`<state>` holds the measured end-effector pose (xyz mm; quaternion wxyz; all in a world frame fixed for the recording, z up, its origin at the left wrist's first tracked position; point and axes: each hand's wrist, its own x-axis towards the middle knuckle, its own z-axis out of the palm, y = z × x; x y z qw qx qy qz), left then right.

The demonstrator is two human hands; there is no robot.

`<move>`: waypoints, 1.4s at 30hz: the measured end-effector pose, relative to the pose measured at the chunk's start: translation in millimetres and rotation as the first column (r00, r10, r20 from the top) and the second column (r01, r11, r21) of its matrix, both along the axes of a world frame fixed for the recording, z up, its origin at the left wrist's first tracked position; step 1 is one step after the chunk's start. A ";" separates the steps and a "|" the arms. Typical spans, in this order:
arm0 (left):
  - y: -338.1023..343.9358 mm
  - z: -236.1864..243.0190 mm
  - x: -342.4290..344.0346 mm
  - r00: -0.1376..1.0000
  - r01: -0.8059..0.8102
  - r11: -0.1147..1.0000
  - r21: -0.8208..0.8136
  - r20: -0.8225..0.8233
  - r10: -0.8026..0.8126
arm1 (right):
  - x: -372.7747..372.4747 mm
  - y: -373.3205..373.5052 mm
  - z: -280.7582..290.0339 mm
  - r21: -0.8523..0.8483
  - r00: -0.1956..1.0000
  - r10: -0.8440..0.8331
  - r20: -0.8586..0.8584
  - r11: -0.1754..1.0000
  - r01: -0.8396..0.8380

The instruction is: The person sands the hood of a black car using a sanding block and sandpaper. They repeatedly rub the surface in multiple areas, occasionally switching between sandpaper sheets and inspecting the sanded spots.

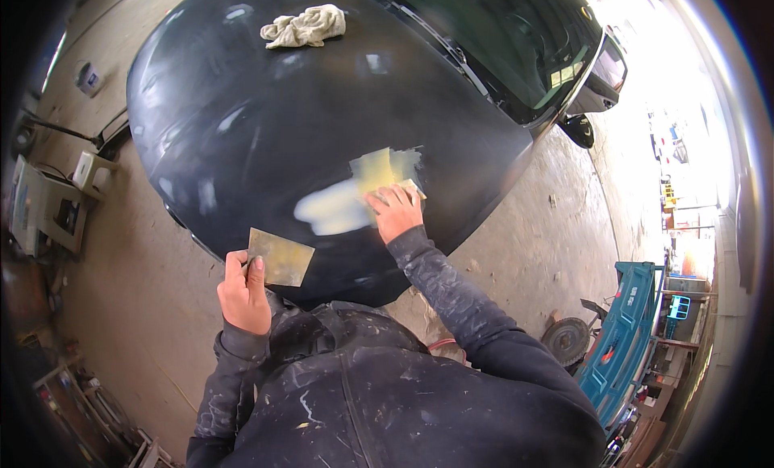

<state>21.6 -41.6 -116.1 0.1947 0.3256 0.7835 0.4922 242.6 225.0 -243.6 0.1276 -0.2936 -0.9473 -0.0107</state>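
A dark car hood (274,137) spreads out before me, with several pale patches on it. My right hand (397,212) presses a flat putty spreader (414,191) against the hood, its fingers on top. Under and beyond that spreader lies a smear of yellowish filler (379,168), with a white patch (334,209) joining it on the left. Closer to me, my left hand (245,293) pinches a square putty-stained metal plate (282,258) between thumb and fingers. The plate is held up near the hood's front edge, with yellow smears on its face.
A crumpled cream rag (306,26) lies on the far part of the hood. Beyond are the windshield (500,49) and a side mirror (577,131). A teal tailgate-like panel (622,331) and a wheel (567,339) stand at right; a white stool (93,174) and bucket (89,79) at left.
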 end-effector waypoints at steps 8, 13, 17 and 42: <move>4.7 -4.0 0.7 1.000 0.031 0.999 0.034 -0.001 -0.031 | 36.0 -52.3 -4.1 -0.010 0.999 -0.050 0.000 0.999 0.050; 5.2 -5.1 0.7 1.000 0.024 1.000 0.014 -0.002 -0.024 | 53.1 -61.2 12.0 -0.037 0.999 -0.049 -0.017 0.998 0.048; 6.2 -1.3 1.1 0.999 0.032 0.999 -0.016 0.017 -0.032 | 45.9 -23.6 25.5 0.034 0.996 -0.068 -0.066 0.997 0.070; 3.4 3.9 14.0 1.000 0.006 1.000 0.005 0.000 -0.006 | -10.0 96.2 -25.2 -0.001 0.999 -0.035 -0.033 0.999 0.035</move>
